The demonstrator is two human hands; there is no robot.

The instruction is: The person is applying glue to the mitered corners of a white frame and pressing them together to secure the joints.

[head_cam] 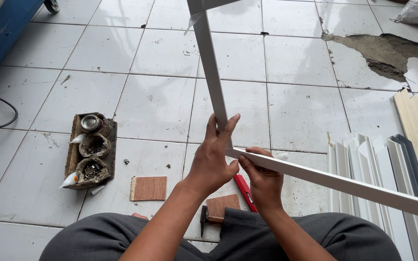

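Note:
Two white strips of a frame meet at a corner in front of me. One white strip (pixel 209 63) rises up and away, the other white strip (pixel 344 184) runs off to the right. My left hand (pixel 212 157) grips the corner where they join, fingers laid along the upright strip. My right hand (pixel 263 180) pinches the lower strip just right of the corner. Beneath my hands a red tool (pixel 244 192) lies on the white tiled floor (pixel 156 106).
A tray (pixel 91 151) with small cans and glue tubes sits at left. Two wooden blocks (pixel 148 188) (pixel 222 207) and a hammer (pixel 203 218) lie near my knees. Stacked white, dark and beige profiles (pixel 388 169) lie at right. Broken tile (pixel 378 50) at far right.

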